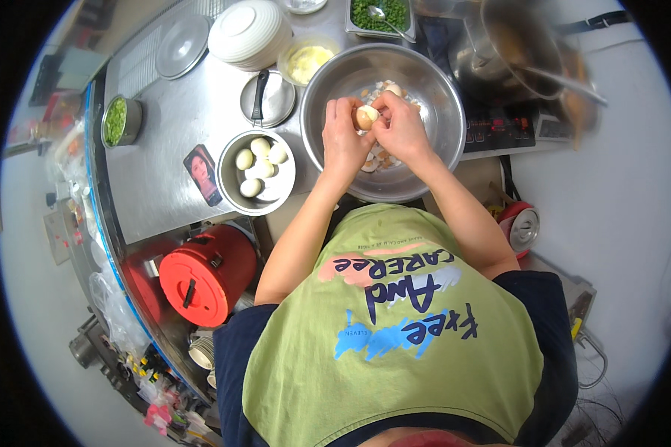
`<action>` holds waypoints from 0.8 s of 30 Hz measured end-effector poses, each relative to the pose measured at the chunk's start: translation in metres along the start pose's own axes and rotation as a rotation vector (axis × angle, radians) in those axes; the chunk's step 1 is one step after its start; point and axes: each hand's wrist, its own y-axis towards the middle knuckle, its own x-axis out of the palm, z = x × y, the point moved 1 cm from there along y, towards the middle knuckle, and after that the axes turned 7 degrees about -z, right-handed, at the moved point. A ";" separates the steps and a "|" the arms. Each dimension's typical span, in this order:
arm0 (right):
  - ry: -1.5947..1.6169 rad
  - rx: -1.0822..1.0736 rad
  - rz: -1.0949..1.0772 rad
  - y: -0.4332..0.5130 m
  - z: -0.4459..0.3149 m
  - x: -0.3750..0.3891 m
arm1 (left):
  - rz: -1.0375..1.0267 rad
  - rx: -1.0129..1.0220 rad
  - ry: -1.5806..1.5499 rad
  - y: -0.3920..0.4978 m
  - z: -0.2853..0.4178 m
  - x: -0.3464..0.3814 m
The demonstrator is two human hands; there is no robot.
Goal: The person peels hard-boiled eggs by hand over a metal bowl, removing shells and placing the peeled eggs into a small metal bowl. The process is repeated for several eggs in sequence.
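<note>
A partly peeled boiled egg (367, 117) is between my hands, brown shell on its lower side and bare white on top. My left hand (341, 131) grips it from the left. The fingers of my right hand (401, 127) press on its right side, partly hiding it. Both hands are over a large stainless steel bowl (442, 128). Broken eggshells (384, 159) lie in the bowl, and another egg (393, 89) shows just beyond my right hand. To the left, a round metal pot (223, 187) contains several peeled eggs (261, 167).
Around the bowl are a lid with a black handle (274, 103), a bowl of yellowish food (308, 61), stacked white plates (249, 33) and a tray of chopped greens (377, 14). A phone (202, 174) lies left. At right, a tall pot (514, 50) stands by an induction cooker (497, 131).
</note>
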 end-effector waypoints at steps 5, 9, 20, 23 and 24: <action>0.050 0.017 -0.016 -0.001 0.001 -0.004 | -0.024 0.017 -0.017 0.000 0.000 -0.001; 0.075 0.028 -0.026 -0.003 -0.002 -0.011 | -0.043 -0.012 -0.050 0.000 0.007 -0.003; 0.001 -0.085 -0.057 -0.008 -0.015 -0.024 | -0.066 -0.048 -0.134 0.001 0.006 0.000; -0.052 -0.137 -0.038 -0.007 -0.008 -0.022 | -0.071 -0.040 -0.126 0.000 0.005 0.000; -0.066 -0.131 -0.033 -0.007 -0.007 -0.022 | -0.073 -0.040 -0.124 0.000 0.005 0.000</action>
